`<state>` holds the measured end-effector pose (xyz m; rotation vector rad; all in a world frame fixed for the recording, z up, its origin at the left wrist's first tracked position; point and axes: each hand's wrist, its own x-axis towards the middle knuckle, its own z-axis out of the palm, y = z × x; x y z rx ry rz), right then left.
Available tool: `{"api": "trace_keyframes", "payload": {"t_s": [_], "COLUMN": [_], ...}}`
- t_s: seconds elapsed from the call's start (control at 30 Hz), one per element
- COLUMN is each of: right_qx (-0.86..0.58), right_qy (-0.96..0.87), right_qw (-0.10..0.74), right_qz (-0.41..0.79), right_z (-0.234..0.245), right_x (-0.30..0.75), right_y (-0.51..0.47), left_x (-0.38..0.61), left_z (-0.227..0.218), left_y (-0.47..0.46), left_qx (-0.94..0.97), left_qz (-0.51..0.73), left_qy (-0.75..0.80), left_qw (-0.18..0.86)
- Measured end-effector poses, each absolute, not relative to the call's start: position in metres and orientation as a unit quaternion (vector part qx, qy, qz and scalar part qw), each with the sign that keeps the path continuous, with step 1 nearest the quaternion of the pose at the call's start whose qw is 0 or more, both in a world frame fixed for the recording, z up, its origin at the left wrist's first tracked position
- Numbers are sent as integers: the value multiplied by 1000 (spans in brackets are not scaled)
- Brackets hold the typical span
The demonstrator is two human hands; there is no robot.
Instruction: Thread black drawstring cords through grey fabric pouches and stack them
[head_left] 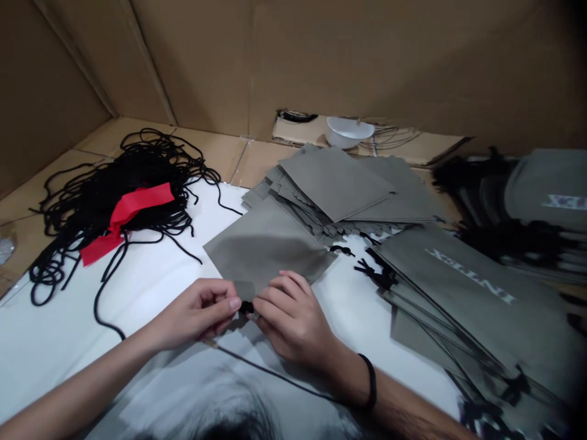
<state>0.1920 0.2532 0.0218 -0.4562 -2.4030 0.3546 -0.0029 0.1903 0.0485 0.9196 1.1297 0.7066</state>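
Both hands meet at the near corner of a grey-green fabric pouch (270, 244), which lies flat on the white surface. My left hand (206, 311) is closed in a pinch at a short black cord (246, 307) by that corner. From the other side, my right hand (293, 311) pinches the same spot, its thumb mostly hidden. A thin dark strand with a tan end piece (210, 343) shows under my left hand and runs right, below my right wrist. Whether it joins the pouch cord I cannot tell.
Left is a tangled heap of black cords (151, 153) with a red strip (142, 198) across it. Behind lie stacked plain pouches (339, 177); right, pouches printed INTEX (472, 275) with knotted cords. A white bowl (349, 131) stands by the cardboard wall (321, 61).
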Motion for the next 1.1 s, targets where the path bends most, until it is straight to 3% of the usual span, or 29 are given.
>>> {"api": "trace_keyframes", "payload": {"t_s": [0.4,0.67,1.1], "right_qx": [-174,-179,-151], "right_qy": [-906,-908,-927], "right_qw": [370,356,318], "right_qz": [110,128,127], "right_z": [23,22,23], "right_x": [192,193,192], "right_y": [252,251,248], "left_x": [-3,2,7], "left_z": [42,52,53], "left_y": [192,190,192], "left_qx": [287,404,488], "left_qz": [391,403,354], "left_qy": [514,552,573], "left_qw": [707,608,556]}}
